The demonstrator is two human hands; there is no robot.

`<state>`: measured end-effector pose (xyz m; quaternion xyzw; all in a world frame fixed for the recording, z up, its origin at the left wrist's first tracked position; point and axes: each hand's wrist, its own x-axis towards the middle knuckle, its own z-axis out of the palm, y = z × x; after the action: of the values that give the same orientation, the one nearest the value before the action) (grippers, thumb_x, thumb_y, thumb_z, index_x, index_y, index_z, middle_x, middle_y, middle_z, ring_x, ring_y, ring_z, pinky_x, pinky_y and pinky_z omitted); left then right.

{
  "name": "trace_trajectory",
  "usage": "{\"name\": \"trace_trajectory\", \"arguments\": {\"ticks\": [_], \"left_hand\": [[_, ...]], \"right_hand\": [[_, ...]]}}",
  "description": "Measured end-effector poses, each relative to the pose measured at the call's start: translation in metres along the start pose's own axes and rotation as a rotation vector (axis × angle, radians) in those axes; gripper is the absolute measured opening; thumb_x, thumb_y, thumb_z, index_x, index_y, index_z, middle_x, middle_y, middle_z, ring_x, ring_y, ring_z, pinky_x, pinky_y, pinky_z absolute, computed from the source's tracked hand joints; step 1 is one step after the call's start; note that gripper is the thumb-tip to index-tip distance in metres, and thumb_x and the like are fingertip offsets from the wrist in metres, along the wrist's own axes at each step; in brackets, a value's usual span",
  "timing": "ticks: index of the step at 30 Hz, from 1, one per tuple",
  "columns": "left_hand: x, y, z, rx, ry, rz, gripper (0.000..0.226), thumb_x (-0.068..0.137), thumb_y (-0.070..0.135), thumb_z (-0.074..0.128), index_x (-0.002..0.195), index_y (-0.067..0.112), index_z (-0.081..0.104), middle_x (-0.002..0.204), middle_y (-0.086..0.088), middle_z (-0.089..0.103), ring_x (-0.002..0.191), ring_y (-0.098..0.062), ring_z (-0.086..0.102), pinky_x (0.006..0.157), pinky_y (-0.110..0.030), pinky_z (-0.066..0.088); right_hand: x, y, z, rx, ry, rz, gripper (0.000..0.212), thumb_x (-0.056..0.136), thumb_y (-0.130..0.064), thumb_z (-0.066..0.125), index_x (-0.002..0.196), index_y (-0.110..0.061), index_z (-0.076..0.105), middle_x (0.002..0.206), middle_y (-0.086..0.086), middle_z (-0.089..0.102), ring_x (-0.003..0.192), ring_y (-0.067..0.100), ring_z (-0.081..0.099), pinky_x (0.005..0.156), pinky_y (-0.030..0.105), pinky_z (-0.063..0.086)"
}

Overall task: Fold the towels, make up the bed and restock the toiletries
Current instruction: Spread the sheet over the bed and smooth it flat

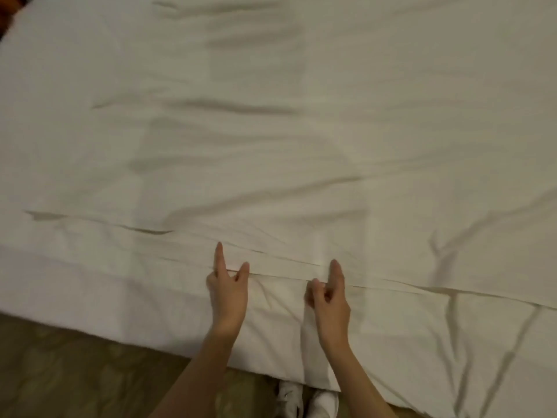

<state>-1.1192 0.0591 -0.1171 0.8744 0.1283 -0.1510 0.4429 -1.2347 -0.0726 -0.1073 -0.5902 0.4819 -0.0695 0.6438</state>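
Bed (90, 297) fills the room view, white sheet (301, 131) spread wrinkled across it, near edge draped toward patterned floor (75, 372). Left hand (228, 292) and right hand (329, 300) side by side at sheet's folded edge, fingers pinching the fabric. White shoes (304, 399) below.

i see a white cloth sheet (271, 131), matt and soft, creased in long wrinkles, its hem a flat stitched band. below it the floor (75, 372) looks like patterned brown carpet. white shoes (304, 399) appear faintly glossy.
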Motion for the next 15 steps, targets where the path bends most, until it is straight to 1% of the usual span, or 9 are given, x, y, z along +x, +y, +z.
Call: {"name": "trace_trajectory", "arguments": {"ticks": [2,4,5,6,7,9,10,13,15], "left_hand": [[0.020,0.001,-0.011,-0.017,-0.001,-0.019,0.079,0.088,0.033,0.064,0.147,0.046,0.014,0.123,-0.021,0.053,0.104,-0.033,0.056,0.095,-0.034,0.046],[0.037,0.012,-0.016,-0.093,-0.015,0.019,0.081,0.088,0.031,0.065,0.148,0.044,0.012,0.152,-0.004,0.030,0.136,-0.025,0.034,0.105,-0.028,0.029],[0.044,0.019,-0.017,-0.158,-0.022,0.028,0.081,0.088,0.029,0.066,0.148,0.041,0.014,0.155,0.004,0.023,0.140,-0.019,0.027,0.104,-0.024,0.026],[0.053,0.026,-0.018,-0.229,-0.030,0.019,0.080,0.087,0.026,0.067,0.148,0.039,0.017,0.156,0.006,0.023,0.140,-0.015,0.026,0.103,-0.020,0.025],[0.060,0.032,-0.018,-0.289,-0.037,0.000,0.077,0.087,0.024,0.067,0.148,0.038,0.022,0.154,0.006,0.026,0.139,-0.014,0.028,0.102,-0.018,0.027],[0.070,0.036,-0.016,-0.369,-0.041,-0.018,0.069,0.087,0.022,0.068,0.144,0.036,0.033,0.149,0.007,0.036,0.134,-0.011,0.035,0.099,-0.017,0.031],[0.073,0.036,-0.015,-0.398,-0.019,-0.031,0.065,0.087,0.022,0.068,0.142,0.037,0.037,0.144,0.009,0.040,0.129,-0.010,0.039,0.097,-0.017,0.033],[0.089,0.031,-0.015,-0.469,0.082,-0.111,0.052,0.086,0.024,0.069,0.131,0.043,0.050,0.125,0.012,0.048,0.112,-0.009,0.048,0.088,-0.019,0.041],[0.106,0.028,-0.017,-0.527,0.115,-0.169,0.040,0.082,0.022,0.072,0.113,0.045,0.062,0.122,0.006,0.054,0.108,-0.015,0.055,0.090,-0.026,0.049]], "right_hand": [[0.004,-0.009,0.009,-0.001,0.034,-0.036,0.060,0.094,-0.026,0.055,0.143,-0.043,0.024,0.092,-0.018,0.060,0.079,0.009,0.060,0.080,0.019,0.047],[0.009,-0.022,0.014,0.004,0.053,-0.076,0.064,0.093,-0.025,0.057,0.144,-0.044,0.024,0.083,-0.003,0.062,0.074,0.018,0.059,0.075,0.021,0.048],[0.015,-0.028,0.017,0.016,0.035,-0.097,0.064,0.093,-0.024,0.058,0.144,-0.041,0.025,0.093,0.000,0.063,0.080,0.020,0.059,0.076,0.018,0.047],[0.022,-0.033,0.022,0.031,0.004,-0.119,0.063,0.092,-0.023,0.059,0.144,-0.039,0.027,0.103,-0.014,0.062,0.088,0.017,0.060,0.081,0.018,0.047],[0.030,-0.036,0.026,0.046,-0.016,-0.136,0.062,0.092,-0.025,0.060,0.143,-0.038,0.029,0.119,-0.017,0.055,0.102,0.012,0.060,0.092,0.022,0.047],[0.048,-0.038,0.034,0.109,0.028,-0.119,0.058,0.090,-0.027,0.062,0.141,-0.037,0.034,0.140,-0.010,0.042,0.123,0.014,0.049,0.105,0.038,0.042],[0.056,-0.038,0.035,0.156,0.082,-0.098,0.056,0.091,-0.026,0.062,0.140,-0.035,0.037,0.143,-0.007,0.041,0.126,0.015,0.046,0.106,0.040,0.040],[0.069,-0.042,0.027,0.201,0.242,-0.084,0.050,0.092,-0.017,0.060,0.138,-0.023,0.043,0.137,-0.003,0.047,0.124,0.011,0.045,0.104,0.025,0.037],[0.078,-0.043,0.019,0.189,0.291,-0.074,0.043,0.090,-0.013,0.062,0.131,-0.019,0.052,0.130,-0.001,0.052,0.122,0.013,0.047,0.105,0.027,0.037]]}}
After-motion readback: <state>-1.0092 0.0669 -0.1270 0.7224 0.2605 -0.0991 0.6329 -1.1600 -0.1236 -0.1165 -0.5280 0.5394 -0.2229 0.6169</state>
